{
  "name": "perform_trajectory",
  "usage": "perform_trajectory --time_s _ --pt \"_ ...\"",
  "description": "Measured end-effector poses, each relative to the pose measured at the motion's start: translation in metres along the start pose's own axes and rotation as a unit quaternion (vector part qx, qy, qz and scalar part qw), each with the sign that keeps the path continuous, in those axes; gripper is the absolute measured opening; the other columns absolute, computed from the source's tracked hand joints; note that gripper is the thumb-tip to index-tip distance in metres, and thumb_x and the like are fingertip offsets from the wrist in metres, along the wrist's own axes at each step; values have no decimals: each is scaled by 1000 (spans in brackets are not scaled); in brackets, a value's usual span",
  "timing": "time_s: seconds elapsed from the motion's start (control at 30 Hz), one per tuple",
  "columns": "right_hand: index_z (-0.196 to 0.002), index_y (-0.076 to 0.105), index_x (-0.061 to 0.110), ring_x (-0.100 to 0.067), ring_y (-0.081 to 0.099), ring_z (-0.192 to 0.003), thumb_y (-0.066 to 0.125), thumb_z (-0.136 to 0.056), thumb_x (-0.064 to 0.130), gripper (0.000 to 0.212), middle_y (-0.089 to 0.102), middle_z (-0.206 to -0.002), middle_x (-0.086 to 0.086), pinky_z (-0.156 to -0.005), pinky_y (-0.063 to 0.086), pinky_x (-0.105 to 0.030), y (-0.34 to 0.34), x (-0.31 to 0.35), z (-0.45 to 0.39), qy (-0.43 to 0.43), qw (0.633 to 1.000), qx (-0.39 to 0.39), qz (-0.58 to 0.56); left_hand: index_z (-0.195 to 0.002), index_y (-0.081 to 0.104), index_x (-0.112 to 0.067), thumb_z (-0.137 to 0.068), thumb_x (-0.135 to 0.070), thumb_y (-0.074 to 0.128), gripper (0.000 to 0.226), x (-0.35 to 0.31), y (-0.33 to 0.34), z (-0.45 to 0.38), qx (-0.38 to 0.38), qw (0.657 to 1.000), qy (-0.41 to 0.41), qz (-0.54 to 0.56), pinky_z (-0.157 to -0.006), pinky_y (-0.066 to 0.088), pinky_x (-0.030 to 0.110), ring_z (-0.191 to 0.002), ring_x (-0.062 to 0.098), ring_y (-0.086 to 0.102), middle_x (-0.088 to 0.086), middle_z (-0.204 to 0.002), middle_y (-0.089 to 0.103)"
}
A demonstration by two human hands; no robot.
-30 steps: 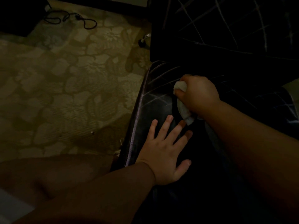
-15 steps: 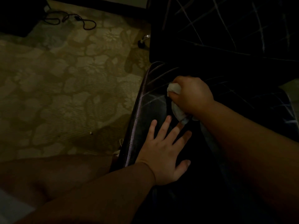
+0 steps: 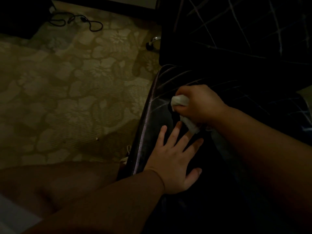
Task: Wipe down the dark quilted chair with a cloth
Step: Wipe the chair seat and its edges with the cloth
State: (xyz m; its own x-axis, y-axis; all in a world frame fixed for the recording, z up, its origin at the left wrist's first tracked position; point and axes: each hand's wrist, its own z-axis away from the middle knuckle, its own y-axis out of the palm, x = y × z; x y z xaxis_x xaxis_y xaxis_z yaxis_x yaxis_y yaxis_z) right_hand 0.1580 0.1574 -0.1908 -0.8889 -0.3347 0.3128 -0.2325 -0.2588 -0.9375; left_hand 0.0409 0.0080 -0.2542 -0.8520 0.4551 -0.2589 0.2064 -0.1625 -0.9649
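Wiping the chair seat near its left edge, dim light.

I see the right hand fisted round a bunched white cloth, pressing it onto the dark quilted chair seat just inside the piped edge. The left hand lies flat, fingers spread, holding nothing, on the seat just below the cloth, likely to steady the chair. Black cable lies on the floral carpet.

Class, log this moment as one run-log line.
right hand: grips cloth on chair | left hand: flat on seat
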Motion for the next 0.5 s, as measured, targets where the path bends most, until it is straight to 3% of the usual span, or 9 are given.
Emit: perform_trajectory --time_s 0.1,0.23,0.33,0.5 --pt "-113 65 29 -17 60 -99 68 -85 46 33 64 -105 4 -78 51 -33 -4 2 -2 -21 999 26 29 -159 28 -27 -92 -68 41 79 0 -1 -1 0 1000 -2 -4 -119 -11 63 -156 40 4 6 -166 23" --pt "-123 61 21 -24 59 -102 62 -92 43 38 61 -112 -6 -75 46 -32 6 6 -20 16 998 -48 28 -161 21 -29 -93 -68 38 80 2 -2 -3 7 1000 -2 -2 -118 -13 63 -157 37 -7 4 -170 13" --pt "-117 63 19 -23 60 -98 62 -92 41 33 63 -109 -7 -75 46 -32 13 10 -21 14 996 -83 23 -161 20 -29 -94 -68 37 80 4 -3 -3 11 1000 1 1 -118 -14 63 -156 38 -4 2 -170 9" --pt "-112 65 28 -13 60 -94 68 -87 43 29 64 -101 6 -81 52 -36 5 12 -5 -70 997 24 -7 -161 21 -29 -93 -68 38 80 2 -3 -1 21 1000 -4 7 -118 -15 62 -154 42 11 3 -170 13"
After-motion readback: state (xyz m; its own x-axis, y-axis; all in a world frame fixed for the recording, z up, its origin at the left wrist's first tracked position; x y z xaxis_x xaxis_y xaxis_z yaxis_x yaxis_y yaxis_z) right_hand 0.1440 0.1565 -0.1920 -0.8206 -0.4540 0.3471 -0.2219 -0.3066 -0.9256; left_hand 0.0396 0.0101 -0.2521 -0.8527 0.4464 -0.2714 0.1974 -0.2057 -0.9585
